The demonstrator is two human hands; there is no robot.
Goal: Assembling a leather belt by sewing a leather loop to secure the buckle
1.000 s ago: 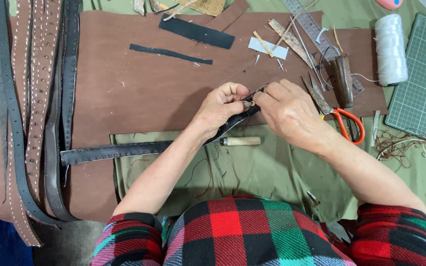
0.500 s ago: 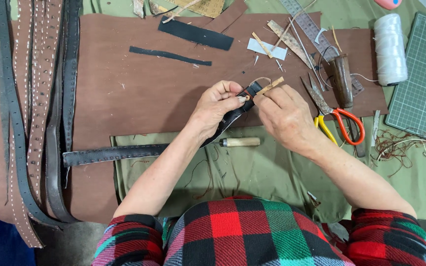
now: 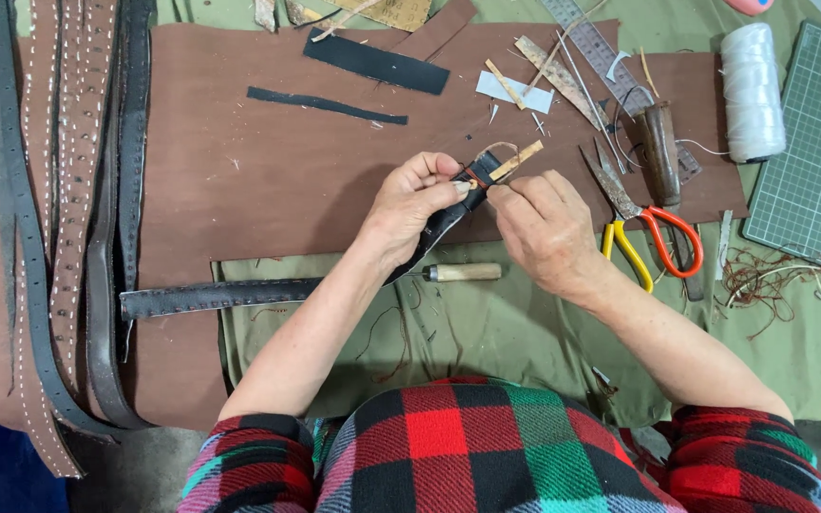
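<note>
The dark leather strap [image 3: 239,296] ran from the left of the surface [image 3: 486,332] up into the left hand [image 3: 415,204], its middle stretch hidden beneath that forearm, so only the stitched tail and the raised end showed. The left hand's fingers were closed around that raised end, and the right hand [image 3: 544,228] met it with fingers pinched shut on something too small to make out, possibly a needle; a thin loop of thread [image 3: 496,149] and a tan leather sliver [image 3: 522,158] stuck out above the grip. A wooden-handled awl [image 3: 463,273] lay just below the hands, its tip hidden behind the strap. Scissors with orange and yellow handles [image 3: 653,237] lay just right of the right hand. A spool of white thread [image 3: 751,90] stood farther right, beside a green cutting mat [image 3: 814,161] cut off by the frame edge. A pale rectangular label [image 3: 515,92] lay on the brown leather sheet [image 3: 268,190]. More belts [image 3: 68,190] lay at the left, cropped at the top.
</note>
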